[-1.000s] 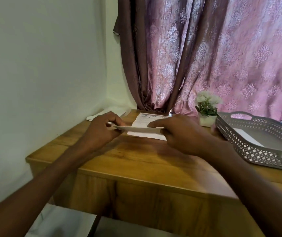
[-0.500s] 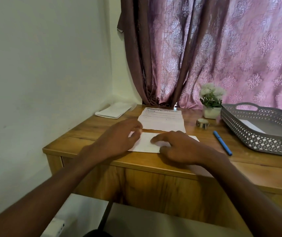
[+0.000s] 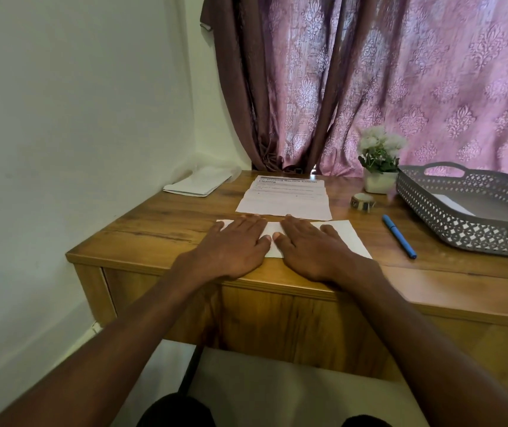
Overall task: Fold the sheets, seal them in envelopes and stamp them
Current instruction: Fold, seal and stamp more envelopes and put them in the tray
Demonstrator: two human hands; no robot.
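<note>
I am looking down at a wooden tabletop (image 3: 277, 274) set in a corner, with a pink patterned curtain (image 3: 400, 81) behind it. Both of my hands lie flat, side by side, on a folded white sheet (image 3: 343, 234) near the front edge. The left hand (image 3: 235, 245) covers the sheet's left part; the right hand (image 3: 311, 248) covers its middle. Neither grip is closed: fingers are straight and pressing down, thumbs almost touching.

Just beyond the folded sheet lies a printed sheet (image 3: 285, 198), unfolded, with a heading about cleaning. In the far left corner sits a small stack of white envelopes (image 3: 199, 184). To the right are a roll of patterned tape (image 3: 362, 201), a blue pen (image 3: 399, 235) and a grey perforated tray (image 3: 462, 211) holding some white paper. A small potted plant (image 3: 379, 161) stands by the curtain.

My judgement: I am flattening a crease. If the layers beneath my palms are misaligned, pressing would set a crooked fold, and the sheet might not fit an envelope. Uneven pressure could slide the paper toward the front edge. I cannot see any stamp.
</note>
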